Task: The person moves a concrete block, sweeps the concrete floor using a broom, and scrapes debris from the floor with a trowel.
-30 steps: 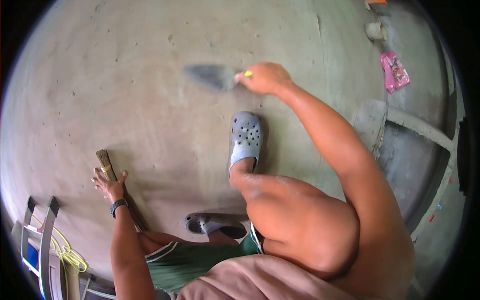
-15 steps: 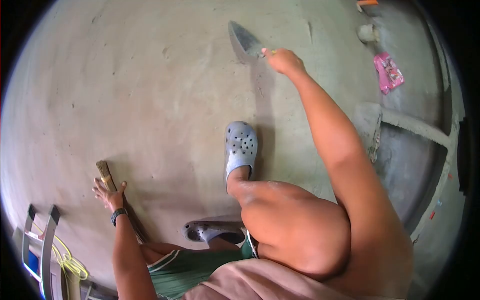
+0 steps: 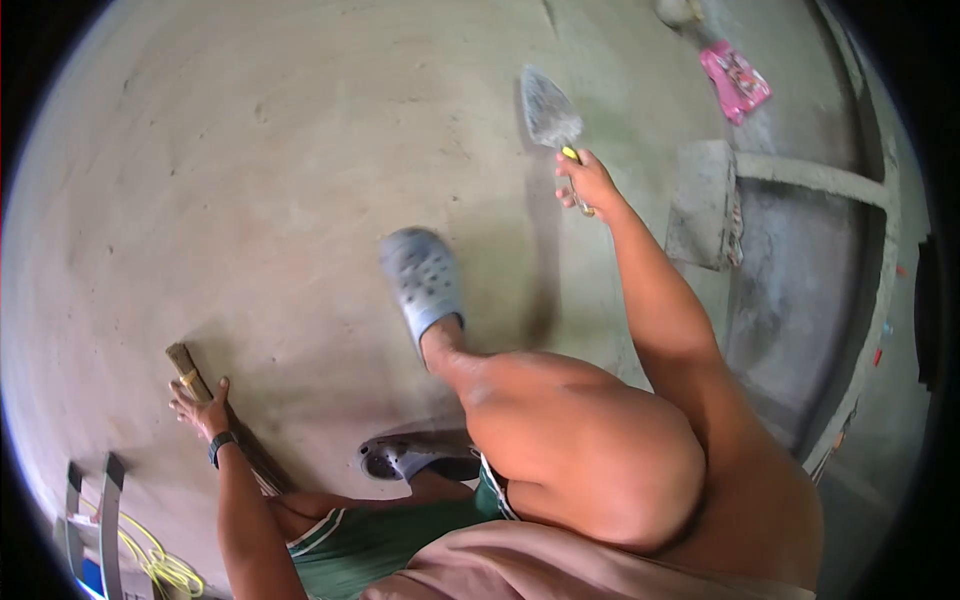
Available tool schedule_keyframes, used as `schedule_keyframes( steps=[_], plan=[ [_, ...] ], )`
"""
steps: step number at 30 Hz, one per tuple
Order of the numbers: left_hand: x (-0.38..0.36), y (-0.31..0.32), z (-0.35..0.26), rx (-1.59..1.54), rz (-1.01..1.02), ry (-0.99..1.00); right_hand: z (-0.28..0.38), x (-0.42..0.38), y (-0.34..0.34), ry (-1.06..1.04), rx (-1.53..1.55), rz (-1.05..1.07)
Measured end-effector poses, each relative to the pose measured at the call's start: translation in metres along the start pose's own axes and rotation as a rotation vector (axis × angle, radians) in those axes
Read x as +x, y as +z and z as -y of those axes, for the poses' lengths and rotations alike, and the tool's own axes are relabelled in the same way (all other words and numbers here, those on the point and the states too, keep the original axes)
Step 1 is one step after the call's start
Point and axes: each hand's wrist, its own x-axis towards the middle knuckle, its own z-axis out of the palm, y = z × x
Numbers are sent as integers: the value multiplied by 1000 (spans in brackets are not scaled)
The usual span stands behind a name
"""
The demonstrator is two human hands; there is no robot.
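My right hand [image 3: 592,187] is closed around the handle of a pointed trowel [image 3: 550,108] with a yellow collar. The grey-smeared blade points away from me over smooth concrete, with a shadow beside it. At lower left, my left hand [image 3: 203,410] rests over a stick broom [image 3: 182,357], its fingers spread to one side and the thumb to the other. The broom's lower part runs back beneath my forearm and leg. Between my hands is my foot in a grey clog [image 3: 422,275], slightly blurred; the other clog [image 3: 385,460] is nearer my body.
A pink packet [image 3: 736,82] lies at upper right, near a pale lump [image 3: 680,10]. Below it, a raised concrete edge [image 3: 810,172] borders a recess [image 3: 790,290]. A ladder [image 3: 110,510] and a coiled yellow cord [image 3: 165,570] stand at lower left.
My right hand has drawn the trowel back toward me, and its blade has turned face-up. The forward clog has shifted left. My left hand stays at the broom while the view turns.
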Motion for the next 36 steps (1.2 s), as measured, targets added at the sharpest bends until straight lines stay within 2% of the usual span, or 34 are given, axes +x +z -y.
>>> schedule_keyframes(
  steps=[2, 4, 6, 8, 10, 12, 13, 15, 16, 18, 19, 20, 22, 23, 24, 25, 27, 28, 30, 31, 33, 35, 36],
  plan=[
    [10, 7, 17, 4, 8, 58, -36, -13, -20, 104, 298, -85],
    [15, 16, 25, -42, -65, 210, -67, -27, -40, 384, 423, -161],
    [3, 1, 5, -56, -4, 161, -134, -29, -44, 494, 516, -285],
    [0, -1, 1, -30, -22, 88, -186, -46, -40, 552, 577, -304],
    [-2, 2, 0, -12, -16, 48, -221, -70, -21, 591, 504, -239],
    [3, 5, 6, -6, -30, 32, -209, -96, 25, 620, 670, -209],
    [5, 5, 8, -7, -26, 33, -200, -99, 58, 661, 645, -195],
    [4, 8, 9, -15, -61, 61, -124, -116, 116, 580, 628, -82],
    [2, 6, 8, -19, -58, 70, -75, -125, 130, 612, 659, -101],
    [-2, -3, -5, 10, 9, 11, -14, -124, 135, 431, 601, 102],
    [24, 22, 28, 50, -52, 118, 7, -125, 130, 328, 531, 220],
    [27, 24, 35, 55, -50, 130, 13, -120, 127, 336, 539, 215],
    [29, 21, 32, 12, -78, 247, 22, -105, 124, 192, 508, 291],
    [32, 22, 28, 13, -82, 251, 16, -107, 113, 219, 524, 161],
    [31, 17, 18, 61, -36, 207, -3, -112, 102, 253, 534, 35],
    [29, 10, 18, 112, 11, 159, -40, -114, 95, 383, 638, -83],
    [33, 17, 32, 85, -11, 188, -107, -118, 72, 572, 723, -279],
    [37, 20, 32, 54, -28, 231, -156, -116, 56, 661, 821, -251],
    [25, 12, 20, 32, -24, 192, -189, -138, 50, 721, 810, -234],
    [18, 3, 10, 31, 5, 153, -207, -140, 68, 725, 803, -234],
    [12, 4, 11, 32, 43, 105, -242, -128, 132, -300, 339, -170],
    [29, 19, 28, 7, -26, 185, -71, -166, 132, 512, 550, 54],
    [24, 18, 19, -1, -19, 189, -35, -168, 135, 428, 486, 167]
  ],
)
